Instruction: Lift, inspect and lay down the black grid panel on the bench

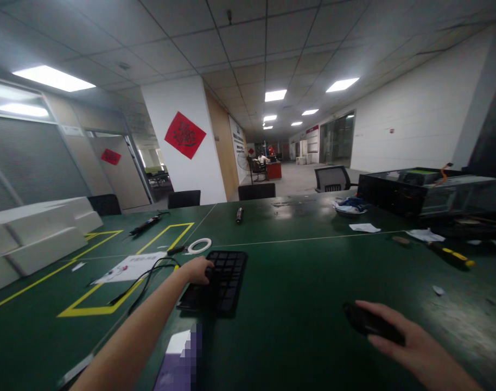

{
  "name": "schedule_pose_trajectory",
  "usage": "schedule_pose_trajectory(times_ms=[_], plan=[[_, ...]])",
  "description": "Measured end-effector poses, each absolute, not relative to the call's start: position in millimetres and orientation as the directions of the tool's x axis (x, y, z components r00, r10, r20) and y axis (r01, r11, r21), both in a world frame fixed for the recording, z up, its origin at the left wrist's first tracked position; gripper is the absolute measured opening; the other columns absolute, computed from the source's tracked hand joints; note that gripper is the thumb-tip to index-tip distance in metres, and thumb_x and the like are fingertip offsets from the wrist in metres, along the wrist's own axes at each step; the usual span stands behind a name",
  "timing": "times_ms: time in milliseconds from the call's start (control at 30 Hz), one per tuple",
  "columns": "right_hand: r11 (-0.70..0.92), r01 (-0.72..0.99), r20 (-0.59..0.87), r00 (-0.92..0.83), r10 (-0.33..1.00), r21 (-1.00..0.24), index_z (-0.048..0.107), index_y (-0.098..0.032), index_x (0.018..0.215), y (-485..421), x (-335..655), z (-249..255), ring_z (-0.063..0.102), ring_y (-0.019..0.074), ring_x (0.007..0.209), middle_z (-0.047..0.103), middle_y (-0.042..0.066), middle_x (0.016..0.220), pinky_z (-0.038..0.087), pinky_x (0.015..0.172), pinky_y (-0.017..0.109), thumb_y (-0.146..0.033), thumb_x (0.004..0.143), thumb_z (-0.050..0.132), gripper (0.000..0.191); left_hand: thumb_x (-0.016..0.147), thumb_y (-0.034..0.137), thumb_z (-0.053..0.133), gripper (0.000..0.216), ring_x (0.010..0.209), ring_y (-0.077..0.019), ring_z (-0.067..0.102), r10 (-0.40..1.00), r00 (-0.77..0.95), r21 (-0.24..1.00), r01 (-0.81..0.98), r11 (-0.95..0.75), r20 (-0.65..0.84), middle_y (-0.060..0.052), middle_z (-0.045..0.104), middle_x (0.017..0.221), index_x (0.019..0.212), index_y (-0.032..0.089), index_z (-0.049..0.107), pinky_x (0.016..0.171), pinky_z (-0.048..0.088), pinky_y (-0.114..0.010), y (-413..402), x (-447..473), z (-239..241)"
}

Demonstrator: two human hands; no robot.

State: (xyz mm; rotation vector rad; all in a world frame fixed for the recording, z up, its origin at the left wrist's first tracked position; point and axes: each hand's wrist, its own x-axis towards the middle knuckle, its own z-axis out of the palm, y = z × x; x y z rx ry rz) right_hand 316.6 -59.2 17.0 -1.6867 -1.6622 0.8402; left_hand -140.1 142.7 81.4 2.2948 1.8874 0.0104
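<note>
On the left a white paper sheet carries print too small to read. The left hand rests curled on the far-left edge of a black keyboard lying on the green table. The right hand lies over a black mouse, fingers stretched. Far right, an open computer case shows parts inside
</note>
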Motion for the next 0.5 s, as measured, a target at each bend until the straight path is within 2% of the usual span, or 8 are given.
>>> schedule_pose_trajectory(times_ms=[100,200,333,433,500], plan=[[0.082,0.527,-0.028,-0.197,0.980,-0.846,0.043,-0.021,0.123,-61.4,287.1,9.8,0.036,0.0233,0.117,0.040,0.009,0.127,0.028,0.100,0.037,-0.051,0.072,0.049,0.060,0.042,0.015,0.066,0.043,0.090,-0.0267,0.058,0.961,0.223,0.049,0.975,-0.218,-0.164,-0.005,0.065,0.092,0.084,0.023,0.066,0.078,0.043,-0.031,148.0,-135.0,78.2],[0.090,0.488,-0.048,-0.263,0.964,-0.868,0.044,-0.021,0.123,-62.9,276.0,-0.6,0.037,0.0244,0.117,0.040,0.010,0.126,0.028,0.100,0.037,-0.049,0.072,0.051,0.059,0.042,0.016,0.066,0.041,0.088,-0.0257,0.059,0.953,0.241,0.031,0.971,-0.239,-0.184,-0.004,0.066,0.091,0.083,0.022,0.066,0.076,0.044,-0.030,148.6,-133.1,79.4],[0.038,0.493,-0.097,-0.245,0.965,-0.869,0.046,-0.023,0.121,-63.4,272.5,-3.1,0.037,0.0243,0.117,0.040,0.008,0.127,0.028,0.100,0.037,-0.043,0.071,0.053,0.055,0.045,0.017,0.066,0.035,0.087,-0.0248,0.058,0.951,0.280,0.078,0.959,-0.272,-0.133,-0.003,0.065,0.090,0.081,0.021,0.065,0.075,0.043,-0.028,141.7,-126.5,89.1],[0.065,0.475,-0.056,-0.236,0.970,-0.877,0.046,-0.021,0.121,-63.2,273.6,-3.8,0.037,0.0245,0.117,0.040,0.009,0.127,0.027,0.101,0.037,-0.045,0.072,0.053,0.056,0.053,0.023,0.065,0.026,0.085,-0.0240,0.057,0.948,0.312,0.146,0.943,-0.300,-0.068,-0.004,0.064,0.086,0.078,0.018,0.064,0.074,0.042,-0.028,125.9,-106.8,94.9],[0.077,0.482,-0.038,-0.224,0.974,-0.873,0.045,-0.019,0.122,-62.7,274.4,-5.9,0.035,0.0250,0.119,0.039,0.010,0.128,0.025,0.102,0.039,-0.046,0.072,0.052,0.057,0.059,0.029,0.063,0.027,0.083,-0.0221,0.057,0.944,0.329,0.211,0.925,-0.317,-0.028,-0.004,0.062,0.086,0.083,0.017,0.062,0.072,0.042,-0.027,106.0,-84.0,93.8]])
